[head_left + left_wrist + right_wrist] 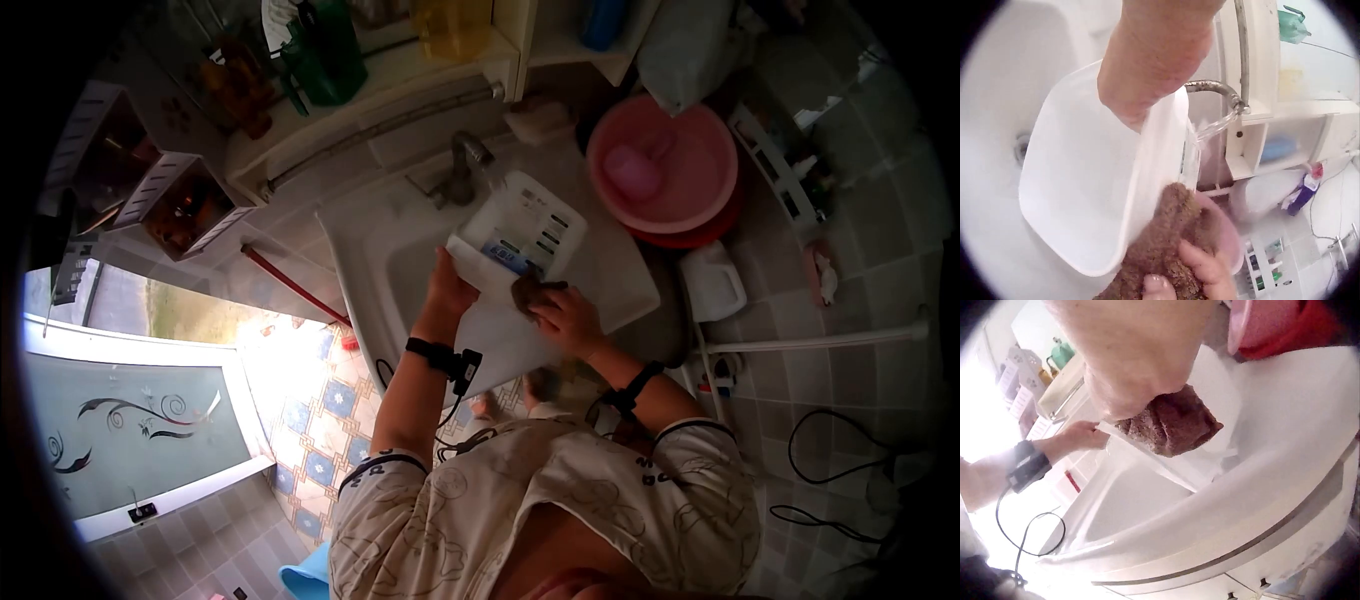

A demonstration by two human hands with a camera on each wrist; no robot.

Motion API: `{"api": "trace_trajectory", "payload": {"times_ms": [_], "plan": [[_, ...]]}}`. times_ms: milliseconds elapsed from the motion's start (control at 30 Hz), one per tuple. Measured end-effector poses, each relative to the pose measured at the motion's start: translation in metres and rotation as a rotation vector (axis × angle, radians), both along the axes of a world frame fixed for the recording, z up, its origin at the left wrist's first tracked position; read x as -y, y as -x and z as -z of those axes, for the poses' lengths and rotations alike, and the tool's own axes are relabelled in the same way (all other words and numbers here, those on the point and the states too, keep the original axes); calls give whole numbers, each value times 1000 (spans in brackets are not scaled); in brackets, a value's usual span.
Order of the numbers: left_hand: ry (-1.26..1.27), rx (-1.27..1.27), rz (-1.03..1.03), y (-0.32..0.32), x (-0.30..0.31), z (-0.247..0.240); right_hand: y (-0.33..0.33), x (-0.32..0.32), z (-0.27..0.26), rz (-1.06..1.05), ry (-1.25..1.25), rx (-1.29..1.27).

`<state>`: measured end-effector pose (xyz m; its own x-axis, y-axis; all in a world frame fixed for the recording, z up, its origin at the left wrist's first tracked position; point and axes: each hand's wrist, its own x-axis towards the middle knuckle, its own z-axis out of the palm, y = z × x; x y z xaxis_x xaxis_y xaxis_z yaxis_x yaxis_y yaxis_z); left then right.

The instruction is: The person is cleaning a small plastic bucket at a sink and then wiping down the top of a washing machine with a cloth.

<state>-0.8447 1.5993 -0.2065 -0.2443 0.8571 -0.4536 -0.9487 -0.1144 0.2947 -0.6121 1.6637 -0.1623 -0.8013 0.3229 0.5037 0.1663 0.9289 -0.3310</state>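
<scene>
A white plastic tub (520, 225) with a printed label is tilted over the washbasin (628, 285), close to the running tap (462, 165). My left hand (455, 285) grips the tub by its side; the left wrist view looks into its bare white inside (1079, 181). In my right hand (570, 318) is a bunched brown cloth (530, 293), thumb and fingers pressed into it. That cloth (1172, 237) lies against the tub's outer wall in the left wrist view. The right wrist view has the cloth (1175, 425) at the tub's edge, with my right palm mostly hidden.
Pink basins (665, 165) with a pink scoop inside stand right of the washbasin. Above the tap runs a shelf (400, 110) with a green jug (325, 55). A white jug (713, 283) sits at the right, and a red stick (295, 283) leans at the left.
</scene>
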Motion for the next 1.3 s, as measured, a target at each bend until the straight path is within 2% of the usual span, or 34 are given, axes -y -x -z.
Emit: {"api": "trace_trajectory", "payload": {"times_ms": [67, 133, 167, 233, 267, 333, 367, 400, 433, 467, 533, 567, 633, 667, 733, 800, 867, 933, 1000, 1033, 1100, 1133, 1200, 1267, 1300], "plan": [[2, 27, -27, 7, -3, 4, -8, -10, 3, 48, 25, -25], [-53, 98, -136, 8, 2, 4, -18, -24, 19, 430, 232, -98], [-58, 96, -138, 9, 4, 1, -22, -34, 21, 428, 228, -100], [24, 189, -113, 9, 10, -18, -17, -54, 17, 591, 1069, -350], [22, 186, -113, 9, 12, -15, -13, -59, 19, 590, 1069, -353], [49, 119, -96, 9, 15, 2, -7, -68, 25, 520, 1340, -455], [110, 105, -106, 10, 18, 12, -4, -72, 26, 518, 1339, -461], [108, 100, -106, 9, 22, 19, 0, -74, 25, 493, 1490, -468], [123, 149, -160, 6, 28, 26, 3, -75, 24, 464, 1641, -471], [137, 198, -218, 6, 33, 33, 8, -76, 23, 457, 1643, -472], [118, 177, -242, 6, 44, 52, 16, -75, 20, 499, 1846, -353], [97, 160, -260, 7, 48, 61, 21, -71, 24, 493, 1848, -352], [55, 157, -307, 4, 51, 69, 31, -59, 27, 404, 1492, -264], [16, 159, -350, 1, 53, 75, 34, -55, 29, 406, 1497, -258], [5, 238, -379, -5, 56, 41, 44, -37, 10, 457, 1392, -251], [-18, 315, -405, -17, 55, 2, 49, -32, 14, 427, 1344, -279], [-280, 117, -219, -40, 53, -21, 54, -23, 10, 360, 1123, -189], [-203, 45, -206, -63, 51, -23, 63, -7, -4, 321, 1038, -230], [-172, -69, -86, -74, 56, -24, 69, 10, -29, 204, 605, -203], [-162, -114, -82, -70, 58, -24, 73, 14, -39, 207, 607, -204], [-163, -29, -58, -60, 66, -29, 83, 10, -55, 15, 197, -169], [-161, 58, -39, -58, 69, -34, 86, 2, -56, 19, 192, -172], [-144, 62, -48, -55, 70, -36, 94, -20, -51, 185, 231, -46], [-106, 51, -147, -44, 71, -25, 95, -57, -15, 365, 282, -32], [-89, 84, -150, -39, 73, -22, 87, -77, 17, 437, 422, 4]]}}
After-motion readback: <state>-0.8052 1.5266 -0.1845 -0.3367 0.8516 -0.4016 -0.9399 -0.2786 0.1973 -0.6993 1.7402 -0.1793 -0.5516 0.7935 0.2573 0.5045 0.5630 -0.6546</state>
